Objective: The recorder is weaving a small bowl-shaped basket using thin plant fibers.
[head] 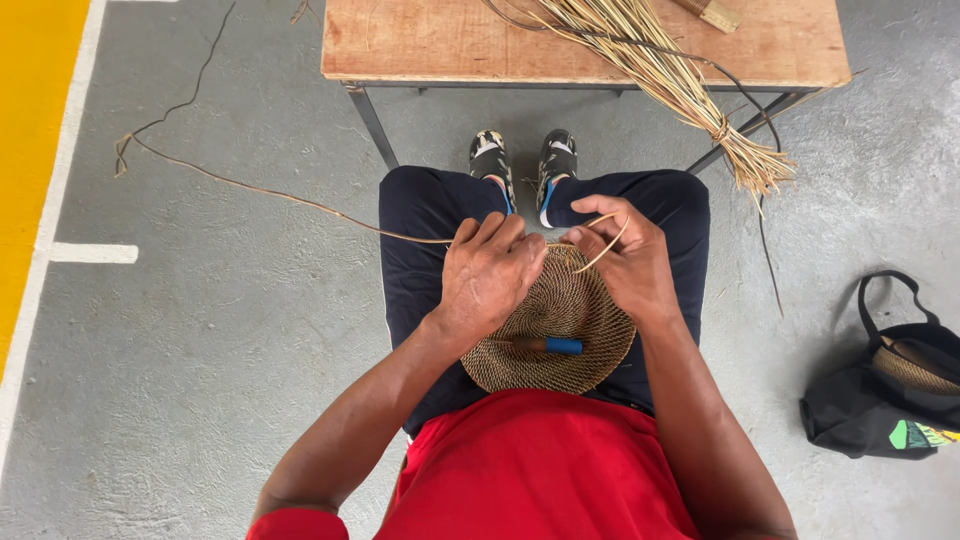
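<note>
Nearest the camera is a red shirt [540, 470], and just beyond it, on the lap of dark trousers [420, 250], lies a round woven disc [560, 320] of tan fibre, coiled tightly in rings and slightly domed. A small tool with a blue handle [548, 345] rests across its near part. The left hand [490, 275] lies over the disc's left far edge, fingers curled closed around the rim and pinching a long thin strand [280, 195] that trails away leftward over the grey floor [200, 350]. The right hand [625, 260] sits at the disc's far right edge, fingers bent and closed on a short looped piece of the same fibre at the rim. Both forearms come in from below and angle inward, wrists bent so the knuckles face up. Past the hands, two patterned shoes [525, 160] stand on the floor. A dark bag [880, 390] sits to the right. Farthest off, a wooden table [450, 40] carries a bundle of pale straw [680, 80] hanging over its edge.
</note>
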